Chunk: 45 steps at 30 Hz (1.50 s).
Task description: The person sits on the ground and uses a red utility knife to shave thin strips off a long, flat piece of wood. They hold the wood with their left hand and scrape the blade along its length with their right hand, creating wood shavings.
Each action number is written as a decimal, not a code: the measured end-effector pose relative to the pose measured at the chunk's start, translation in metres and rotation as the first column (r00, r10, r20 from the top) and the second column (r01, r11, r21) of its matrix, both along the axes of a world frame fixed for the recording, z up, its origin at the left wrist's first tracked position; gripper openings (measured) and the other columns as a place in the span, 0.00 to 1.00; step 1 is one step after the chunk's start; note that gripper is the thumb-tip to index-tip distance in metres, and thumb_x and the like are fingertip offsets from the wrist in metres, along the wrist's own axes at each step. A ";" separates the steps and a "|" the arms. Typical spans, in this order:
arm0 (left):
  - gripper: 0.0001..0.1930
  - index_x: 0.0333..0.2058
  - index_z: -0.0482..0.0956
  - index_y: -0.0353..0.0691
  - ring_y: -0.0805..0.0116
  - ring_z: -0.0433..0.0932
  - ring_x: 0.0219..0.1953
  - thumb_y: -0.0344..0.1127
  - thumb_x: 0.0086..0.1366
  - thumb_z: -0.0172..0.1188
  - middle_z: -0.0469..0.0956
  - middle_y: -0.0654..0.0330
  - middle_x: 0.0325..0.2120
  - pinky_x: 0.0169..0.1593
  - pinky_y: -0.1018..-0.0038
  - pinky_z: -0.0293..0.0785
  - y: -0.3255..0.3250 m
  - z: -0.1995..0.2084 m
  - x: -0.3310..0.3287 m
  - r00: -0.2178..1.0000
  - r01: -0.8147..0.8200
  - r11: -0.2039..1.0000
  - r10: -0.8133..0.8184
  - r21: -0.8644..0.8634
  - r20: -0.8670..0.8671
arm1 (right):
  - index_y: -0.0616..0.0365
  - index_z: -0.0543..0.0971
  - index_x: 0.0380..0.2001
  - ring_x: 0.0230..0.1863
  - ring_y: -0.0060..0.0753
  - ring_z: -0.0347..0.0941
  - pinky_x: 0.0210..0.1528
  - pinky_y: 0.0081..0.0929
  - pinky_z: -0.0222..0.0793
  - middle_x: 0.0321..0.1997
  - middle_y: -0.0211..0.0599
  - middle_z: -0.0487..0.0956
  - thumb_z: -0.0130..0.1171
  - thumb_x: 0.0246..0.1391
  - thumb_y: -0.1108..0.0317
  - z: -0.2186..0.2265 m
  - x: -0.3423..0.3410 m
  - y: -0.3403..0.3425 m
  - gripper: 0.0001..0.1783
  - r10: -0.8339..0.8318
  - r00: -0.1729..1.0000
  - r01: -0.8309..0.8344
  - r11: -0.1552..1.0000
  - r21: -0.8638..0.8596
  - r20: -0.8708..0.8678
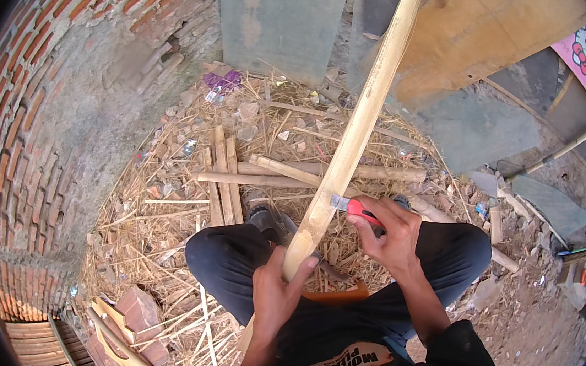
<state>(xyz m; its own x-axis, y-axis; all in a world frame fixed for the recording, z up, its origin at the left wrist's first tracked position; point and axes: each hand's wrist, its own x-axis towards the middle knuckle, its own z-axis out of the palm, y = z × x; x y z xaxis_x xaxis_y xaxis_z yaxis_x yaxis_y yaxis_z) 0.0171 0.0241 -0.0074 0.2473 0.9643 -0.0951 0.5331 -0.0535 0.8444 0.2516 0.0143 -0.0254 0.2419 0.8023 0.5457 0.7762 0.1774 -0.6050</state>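
Gripping low on the pale bamboo strip (356,129) w/ L hand (276,285) — wrapped round the near section, w/ thumb laid along one edge and no slack visible in the hold. Pinching the red-and-black utility knife (367,212) w/ R hand (396,233), btwn thumb and forefinger, w/ the other fingers folded in behind.

Running, lengthwise, from close to the body up and away, angled a bit to the R, then out of view at the top edge. So lying to the L of R hand, and reaching forward beyond L hand, btwn the dark-trousered knees (458,247).

Crossing that long axis from the R side, w/ the blade (338,202) pointing L — approx. square to the strip, not along it. Placed a short way up the strip from L hand, w/ R hand clearly the nearer to that crossing and L hand nearer the body. Prob. touching the face of the strip, but too small in view to tell a bite from a hover.

Spread on the ground underneath: more bamboo pieces (394,174), some roughly crosswise to the held strip, plus loose straw (139,249). Apparently well below both hands.
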 end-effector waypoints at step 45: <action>0.18 0.32 0.78 0.34 0.80 0.64 0.20 0.42 0.70 0.74 0.71 0.65 0.16 0.24 0.73 0.61 -0.051 -0.008 -0.097 0.993 -0.035 0.979 0.011 -0.200 -0.119 | 0.60 0.88 0.45 0.28 0.20 0.71 0.33 0.30 0.66 0.23 0.31 0.80 0.66 0.68 0.50 -0.041 0.215 0.158 0.21 -0.367 0.819 0.390 0.920 -0.041 -0.442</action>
<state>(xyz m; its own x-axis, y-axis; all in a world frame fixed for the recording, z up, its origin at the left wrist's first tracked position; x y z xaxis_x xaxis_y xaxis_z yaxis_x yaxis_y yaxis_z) -0.0795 -0.0268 -0.0154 0.2007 0.9278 -0.3146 0.6277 0.1247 0.7684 0.4668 0.1726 -0.0666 0.7410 0.5736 0.3492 0.4498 -0.0378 -0.8924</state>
